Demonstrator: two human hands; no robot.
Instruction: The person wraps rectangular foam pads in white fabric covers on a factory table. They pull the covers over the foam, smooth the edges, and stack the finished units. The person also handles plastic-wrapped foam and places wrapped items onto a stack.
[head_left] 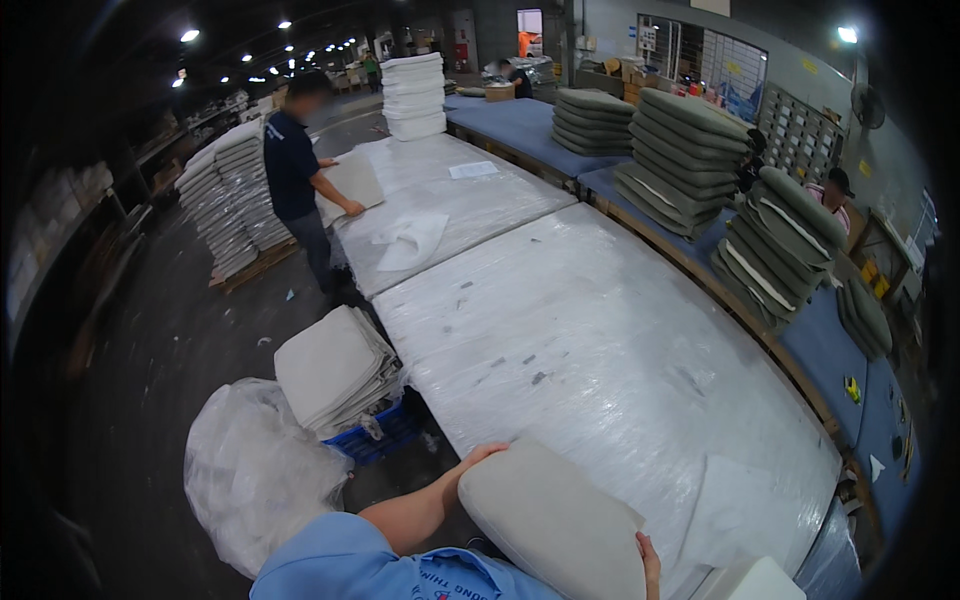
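A beige seat cushion [550, 520] with rounded corners is held in front of my body, over the near edge of the plastic-covered table [560, 310]. My left hand [484, 456] grips its far left corner. At the cushion's right edge, my right hand [649, 563] has its fingers on the side, with part of the hand hidden. Left of the table, a pile of flat beige covers [330, 365] lies on a blue crate [375, 437]. A white foam block [755, 580] sits at the near right, close to my right hand.
A big clear plastic bag [255, 470] bulges beside the crate. Across the table, a co-worker [295, 160] handles another beige piece [350, 190]. Tall grey-green cushion stacks [685, 150] line the blue bench [600, 180] at right. White stacks [413, 95] stand at the far end.
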